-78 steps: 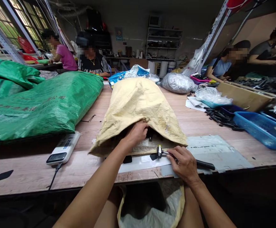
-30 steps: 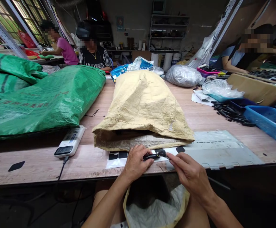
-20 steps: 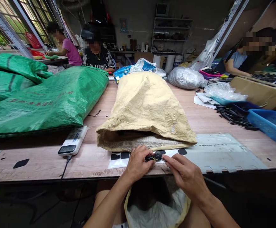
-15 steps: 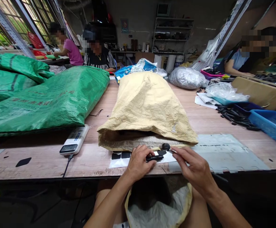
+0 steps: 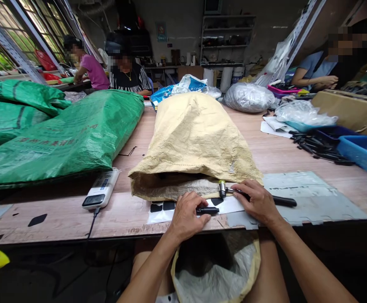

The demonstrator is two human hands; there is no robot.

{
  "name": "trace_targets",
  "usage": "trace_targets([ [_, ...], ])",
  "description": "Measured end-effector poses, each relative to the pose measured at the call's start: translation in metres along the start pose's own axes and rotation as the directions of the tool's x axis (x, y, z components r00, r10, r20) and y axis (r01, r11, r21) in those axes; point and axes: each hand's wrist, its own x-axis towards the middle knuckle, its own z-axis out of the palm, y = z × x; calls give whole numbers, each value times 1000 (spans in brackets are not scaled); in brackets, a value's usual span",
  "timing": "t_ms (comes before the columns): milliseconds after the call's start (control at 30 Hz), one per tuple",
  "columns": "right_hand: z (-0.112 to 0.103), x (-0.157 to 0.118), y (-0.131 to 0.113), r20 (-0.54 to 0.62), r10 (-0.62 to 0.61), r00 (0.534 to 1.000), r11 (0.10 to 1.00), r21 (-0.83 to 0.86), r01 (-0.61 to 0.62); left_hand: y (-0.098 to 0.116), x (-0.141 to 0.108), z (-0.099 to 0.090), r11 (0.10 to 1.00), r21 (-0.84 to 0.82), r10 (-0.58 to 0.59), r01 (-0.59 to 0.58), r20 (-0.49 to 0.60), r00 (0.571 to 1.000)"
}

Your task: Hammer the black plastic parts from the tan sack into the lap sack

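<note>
My left hand (image 5: 188,213) is closed around a short black tube-shaped piece (image 5: 209,211), whose end sticks out to the right above the table edge. My right hand (image 5: 258,201) has its fingers on the shaft of a small hammer (image 5: 222,189). The hammer's head is metal with a yellow face, and its black handle runs out to the right past the hand. Beneath the hands lies a white strip (image 5: 160,216) with black patches. Just behind them gapes the open mouth of a yellow woven sack (image 5: 199,139); what it holds is too dark to make out.
A second open sack (image 5: 218,277) rests between my legs. Green sacks (image 5: 60,139) and a cabled white device (image 5: 101,191) are on the left. Rightward are a grey mat (image 5: 312,198), black parts (image 5: 320,148) and a blue bin (image 5: 365,153). Several people sit around.
The hammer's head has turned and come down near the table, with its handle now showing to the right. My right hand has shifted slightly upward; the left stays at the black piece.
</note>
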Motion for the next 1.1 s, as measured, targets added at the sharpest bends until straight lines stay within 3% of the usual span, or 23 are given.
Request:
trace_targets([
  [233,-1,0,0,11,9,1000,1000,-9,-9,2,2,-5,1000,13,6,-6,1,1000],
  [333,0,0,0,12,8,1000,1000,-12,-8,15,-15,-8,992,-47,117,-117,4,993],
  [400,0,1,1,13,7,1000,1000,-12,-6,25,-35,-3,966,-128,239,-225,107,965],
  [467,0,1,1,8,8,1000,1000,-14,-8,28,-57,12,955,-169,283,-245,268,921],
  [500,0,1,1,4,11,1000,1000,-15,-11,26,-67,23,967,-154,243,-201,346,906],
  [567,0,1,1,3,14,1000,1000,-17,-14,13,-82,50,998,-54,38,-16,447,893],
  [667,0,1,1,5,17,1000,1000,-12,-17,-15,-91,87,950,141,-311,277,456,834],
  [733,0,1,1,8,16,1000,1000,-9,-16,-29,-93,103,911,217,-412,351,434,801],
  [800,0,1,1,8,14,1000,1000,-12,-14,-31,-93,106,900,242,-436,364,461,773],
  [867,0,1,1,11,13,1000,1000,-16,-13,-21,-92,97,911,241,-412,334,517,750],
  [933,0,1,1,15,14,1000,1000,-20,-14,-3,-86,77,945,200,-327,259,571,753],
  [1000,0,1,1,18,14,1000,1000,-22,-14,14,-73,48,977,97,-210,188,575,791],
  [1100,-1,1,0,7,12,1000,1000,-25,-12,21,-37,-4,984,-61,-125,165,417,900],
])
